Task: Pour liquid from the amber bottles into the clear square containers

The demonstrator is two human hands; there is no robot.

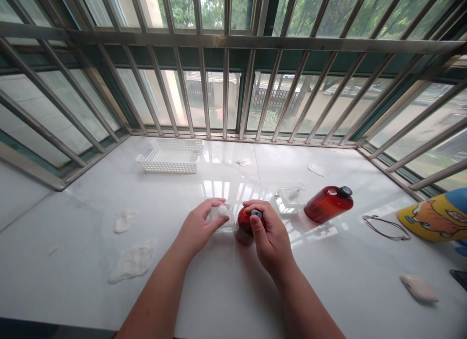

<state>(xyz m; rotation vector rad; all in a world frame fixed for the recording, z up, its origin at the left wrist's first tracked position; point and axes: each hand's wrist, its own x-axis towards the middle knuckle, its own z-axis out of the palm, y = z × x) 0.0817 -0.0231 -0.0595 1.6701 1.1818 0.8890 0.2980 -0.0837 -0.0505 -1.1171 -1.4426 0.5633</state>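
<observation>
My left hand [200,228] is closed, thumb and fingers pinching the rounded clear top of a small transparent square container [228,224] on the white surface. Beside it, my right hand [273,238] wraps around the upper part of a red-brown bottle [244,226] with a dark cap [256,213]. This bottle stands upright or nearly so; its far side is hidden by my fingers. To the right stands a second red-brown bottle [324,205] with a black cap. Between the two bottles sits another clear container [290,201] with a rounded top.
A white perforated basket [170,169] is at the back left. Crumpled white tissues [132,263] lie on the left and toward the back. At right are a yellow-and-blue cylindrical object [434,215], a thin cord loop [386,227] and a pale rounded object [419,288]. Metal bars [226,91] border the back.
</observation>
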